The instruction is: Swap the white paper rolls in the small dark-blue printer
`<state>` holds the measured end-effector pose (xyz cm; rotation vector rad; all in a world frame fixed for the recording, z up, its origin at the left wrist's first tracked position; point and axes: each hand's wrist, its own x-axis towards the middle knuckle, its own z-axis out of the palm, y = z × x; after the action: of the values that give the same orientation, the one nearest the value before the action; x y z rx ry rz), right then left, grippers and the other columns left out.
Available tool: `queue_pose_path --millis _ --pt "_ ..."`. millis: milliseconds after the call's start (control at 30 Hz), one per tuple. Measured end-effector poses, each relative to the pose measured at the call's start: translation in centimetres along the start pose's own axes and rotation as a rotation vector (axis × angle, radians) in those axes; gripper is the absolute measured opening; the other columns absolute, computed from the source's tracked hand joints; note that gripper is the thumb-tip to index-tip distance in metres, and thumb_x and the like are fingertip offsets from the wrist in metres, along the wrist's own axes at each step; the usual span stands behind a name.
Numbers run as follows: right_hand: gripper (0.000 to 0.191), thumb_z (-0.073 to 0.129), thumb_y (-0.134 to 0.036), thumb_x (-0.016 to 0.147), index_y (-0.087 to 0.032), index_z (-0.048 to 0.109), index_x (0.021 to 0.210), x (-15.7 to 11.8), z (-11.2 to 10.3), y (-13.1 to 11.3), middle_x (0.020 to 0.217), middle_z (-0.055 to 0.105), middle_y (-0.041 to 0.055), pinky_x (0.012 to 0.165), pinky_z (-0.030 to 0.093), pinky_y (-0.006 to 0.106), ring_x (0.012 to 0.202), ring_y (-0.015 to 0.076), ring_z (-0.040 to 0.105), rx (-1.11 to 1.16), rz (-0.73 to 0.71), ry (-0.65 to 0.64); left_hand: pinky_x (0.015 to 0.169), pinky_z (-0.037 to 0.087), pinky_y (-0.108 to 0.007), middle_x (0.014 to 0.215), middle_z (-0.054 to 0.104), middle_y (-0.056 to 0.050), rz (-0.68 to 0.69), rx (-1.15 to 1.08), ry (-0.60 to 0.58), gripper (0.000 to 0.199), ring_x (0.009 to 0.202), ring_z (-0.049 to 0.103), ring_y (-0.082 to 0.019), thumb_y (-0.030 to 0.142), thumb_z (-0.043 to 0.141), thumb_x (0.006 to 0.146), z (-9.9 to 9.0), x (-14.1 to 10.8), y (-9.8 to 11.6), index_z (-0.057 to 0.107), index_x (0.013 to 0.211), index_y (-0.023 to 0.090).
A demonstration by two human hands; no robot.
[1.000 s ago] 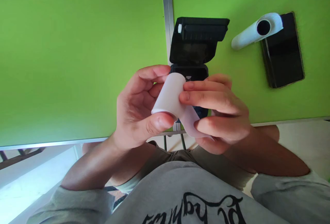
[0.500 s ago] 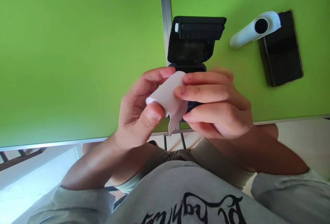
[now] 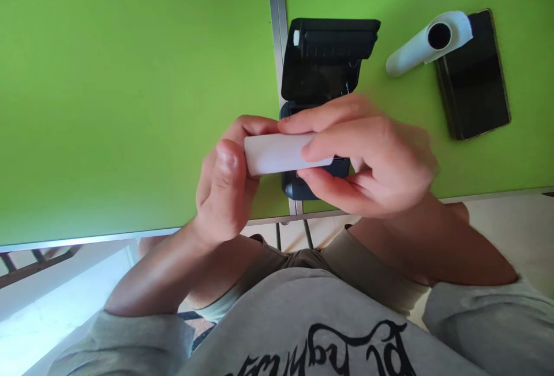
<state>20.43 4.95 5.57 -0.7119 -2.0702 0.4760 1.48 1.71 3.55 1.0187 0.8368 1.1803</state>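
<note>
A small white paper roll (image 3: 277, 153) lies nearly level between my two hands. My left hand (image 3: 227, 182) grips its left end, with the thumb at the near side of that end. The fingers of my right hand (image 3: 372, 156) hold the right part from above and below. Behind and under the roll, a black device (image 3: 298, 188) sits on the green table, its lid (image 3: 322, 84) raised. My right hand hides part of the device, and no loose paper end shows on the roll.
To the right, a larger white roll (image 3: 404, 58) with a dark hollow end leans over a black phone-like device (image 3: 478, 81) on the green table (image 3: 130, 75). A metal strip (image 3: 277, 18) crosses the table; its near edge runs below my hands.
The small roll has turned from slanted to nearly level, and its hanging paper end no longer shows. My right hand has shifted its fingers over the roll; my left thumb has moved up and left.
</note>
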Motion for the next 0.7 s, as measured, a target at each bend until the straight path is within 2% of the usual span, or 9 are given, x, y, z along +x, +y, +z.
queue_pose_path --millis 67,100,167,233,300,367,467,533,700 --pt "0.025 0.067 -0.01 0.09 -0.028 0.062 0.107 -0.2 0.0 0.3 0.111 0.078 -0.0026 0.077 0.066 0.029 0.101 0.015 0.077 0.081 0.014 0.001 0.068 0.054 -0.029 0.092 0.071 -0.001 0.072 0.07 0.048 0.043 0.082 0.065 -0.015 0.064 0.057 0.098 -0.3 0.5 -0.1 0.075 0.108 0.026" --pt "0.026 0.067 -0.012 0.09 -0.027 0.061 0.11 -0.3 0.1 0.5 0.111 0.078 -0.0011 0.076 0.066 0.03 0.1 0.0159 0.077 0.119 0.037 0.01 0.07 0.056 -0.03 0.099 0.072 -0.002 0.139 0.125 0.028 0.043 0.087 0.067 -0.016 0.063 0.061 0.096 -0.6 0.8 -0.2 0.074 0.112 0.025" --pt "0.026 0.068 -0.016 0.09 -0.027 0.06 0.113 -0.8 0.4 0.8 0.113 0.078 0.0016 0.078 0.066 0.035 0.101 0.019 0.077 0.169 0.1 0.034 0.076 0.059 -0.028 0.107 0.072 0.0 0.344 0.267 -0.071 0.041 0.093 0.069 -0.015 0.046 0.074 0.092 -1.1 1.2 -0.3 0.068 0.129 0.029" --pt "0.025 0.066 -0.019 0.092 -0.028 0.06 0.115 -1.1 0.6 1.2 0.114 0.077 0.0026 0.08 0.066 0.039 0.102 0.0216 0.077 0.189 0.148 0.046 0.084 0.061 -0.031 0.116 0.073 0.003 0.47 0.444 -0.107 0.047 0.1 0.07 -0.015 0.031 0.079 0.088 -1.4 1.4 -0.4 0.065 0.133 0.035" --pt "0.023 0.065 -0.023 0.094 -0.028 0.059 0.117 -1.3 0.7 1.5 0.111 0.077 0.0019 0.079 0.065 0.039 0.101 0.0223 0.077 0.186 0.14 0.041 0.088 0.061 -0.035 0.111 0.076 0.004 0.431 0.535 -0.063 0.037 0.1 0.072 -0.016 0.033 0.077 0.091 -1.4 1.2 -0.2 0.068 0.127 0.038" --pt "0.025 0.066 -0.028 0.095 -0.028 0.059 0.119 -1.2 0.5 1.8 0.109 0.076 0.0016 0.076 0.064 0.039 0.097 0.0217 0.077 0.156 0.096 0.045 0.083 0.061 -0.034 0.11 0.078 0.004 0.354 0.572 -0.018 0.033 0.097 0.073 -0.015 0.041 0.076 0.092 -1.3 0.9 0.0 0.069 0.125 0.038" --pt "0.029 0.072 -0.032 0.092 -0.028 0.059 0.118 -1.0 0.2 2.0 0.104 0.076 0.0009 0.073 0.062 0.038 0.085 0.0193 0.075 0.068 0.039 0.04 0.069 0.057 -0.025 0.101 0.079 0.002 0.374 0.569 -0.004 0.028 0.083 0.073 -0.011 0.038 0.074 0.094 -1.1 0.5 0.3 0.072 0.12 0.029" --pt "0.028 0.073 -0.032 0.091 -0.027 0.06 0.115 -1.0 0.1 2.2 0.1 0.076 0.0005 0.073 0.061 0.038 0.081 0.0182 0.073 0.009 0.035 0.022 0.066 0.055 -0.022 0.095 0.078 0.002 0.38 0.586 -0.01 0.024 0.078 0.072 -0.01 0.039 0.072 0.096 -1.2 0.6 0.1 0.073 0.116 0.025" --pt "0.026 0.072 -0.042 0.092 -0.026 0.062 0.11 -1.5 0.3 2.8 0.091 0.073 0.0015 0.071 0.058 0.04 0.077 0.0184 0.068 -0.004 0.044 0.055 0.085 0.06 -0.029 0.112 0.077 -0.002 0.441 0.619 -0.037 0.039 0.096 0.074 -0.017 0.042 0.077 0.091 -1.5 1.1 -0.6 0.068 0.127 0.029"
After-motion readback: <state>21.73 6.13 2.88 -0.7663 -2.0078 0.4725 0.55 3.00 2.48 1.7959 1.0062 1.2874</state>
